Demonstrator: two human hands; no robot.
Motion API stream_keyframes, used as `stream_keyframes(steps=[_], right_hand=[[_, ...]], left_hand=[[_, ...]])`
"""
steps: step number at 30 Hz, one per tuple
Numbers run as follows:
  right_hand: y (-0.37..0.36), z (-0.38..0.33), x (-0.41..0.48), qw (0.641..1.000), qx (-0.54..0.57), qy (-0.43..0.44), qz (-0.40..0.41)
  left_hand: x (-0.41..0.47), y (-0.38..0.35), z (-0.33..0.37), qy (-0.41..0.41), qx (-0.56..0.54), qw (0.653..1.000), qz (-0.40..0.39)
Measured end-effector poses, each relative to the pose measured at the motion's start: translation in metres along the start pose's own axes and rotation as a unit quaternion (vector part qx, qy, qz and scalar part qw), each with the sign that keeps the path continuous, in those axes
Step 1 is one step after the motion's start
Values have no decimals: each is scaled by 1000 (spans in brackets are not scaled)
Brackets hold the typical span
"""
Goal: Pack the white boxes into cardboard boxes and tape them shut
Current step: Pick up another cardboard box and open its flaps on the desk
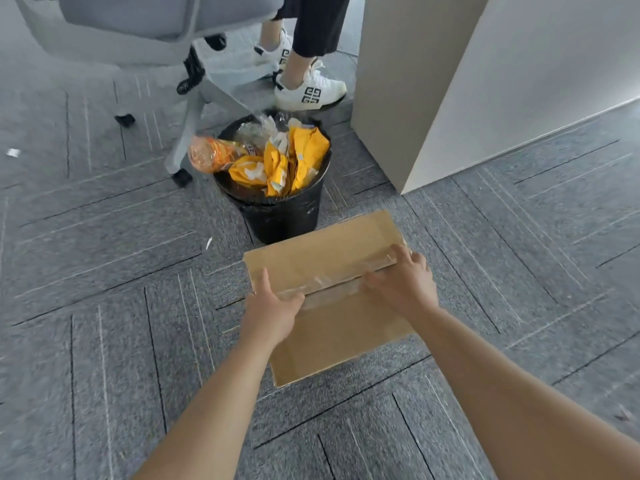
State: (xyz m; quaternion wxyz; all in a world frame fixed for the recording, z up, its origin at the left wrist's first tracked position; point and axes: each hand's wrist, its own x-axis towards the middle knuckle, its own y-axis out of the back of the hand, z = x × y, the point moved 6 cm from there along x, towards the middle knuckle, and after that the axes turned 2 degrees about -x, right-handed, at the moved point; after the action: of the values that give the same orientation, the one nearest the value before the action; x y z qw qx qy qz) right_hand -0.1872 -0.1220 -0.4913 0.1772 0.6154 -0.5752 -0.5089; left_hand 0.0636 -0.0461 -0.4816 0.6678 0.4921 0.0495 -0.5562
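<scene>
A closed brown cardboard box (332, 334) lies on the grey carpet in the middle of the view. A strip of clear tape (325, 287) runs along the seam between its top flaps. My left hand (273, 310) rests flat on the box's left end, fingers spread over the tape. My right hand (403, 282) presses down on the tape toward the right end, thumb near the far edge. No white boxes are visible.
A black trash bin (277, 209) full of yellow wrappers and plastic stands just beyond the box. A grey office chair (194, 98) and another person's legs in white sneakers (308, 88) are behind it. A beige cabinet (433, 91) stands at the right.
</scene>
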Motion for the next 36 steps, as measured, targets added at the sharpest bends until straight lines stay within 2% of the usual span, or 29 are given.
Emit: stream_keyframes(steps=[5, 10, 15, 22, 28, 33, 36], right_hand=[[135, -24, -93, 997, 40, -21, 57], [303, -88, -201, 995, 32, -22, 90], [454, -159, -308, 987, 84, -30, 134], [576, -203, -437, 966, 166, -57, 191], [622, -192, -518, 935, 194, -110, 275], [651, -151, -569, 907, 206, -161, 330], [670, -118, -594, 888, 213, -187, 362]], left_hand=[[-106, 68, 81, -34, -5, 999, -21], [-239, 184, 187, -60, -1, 998, -3], [-365, 307, 283, -108, 22, 994, 10], [-492, 423, 355, -161, 33, 986, 42], [-540, 434, 390, -267, 69, 961, -25], [-582, 399, 427, -347, 82, 932, -62], [-607, 370, 449, -368, 82, 923, -74]])
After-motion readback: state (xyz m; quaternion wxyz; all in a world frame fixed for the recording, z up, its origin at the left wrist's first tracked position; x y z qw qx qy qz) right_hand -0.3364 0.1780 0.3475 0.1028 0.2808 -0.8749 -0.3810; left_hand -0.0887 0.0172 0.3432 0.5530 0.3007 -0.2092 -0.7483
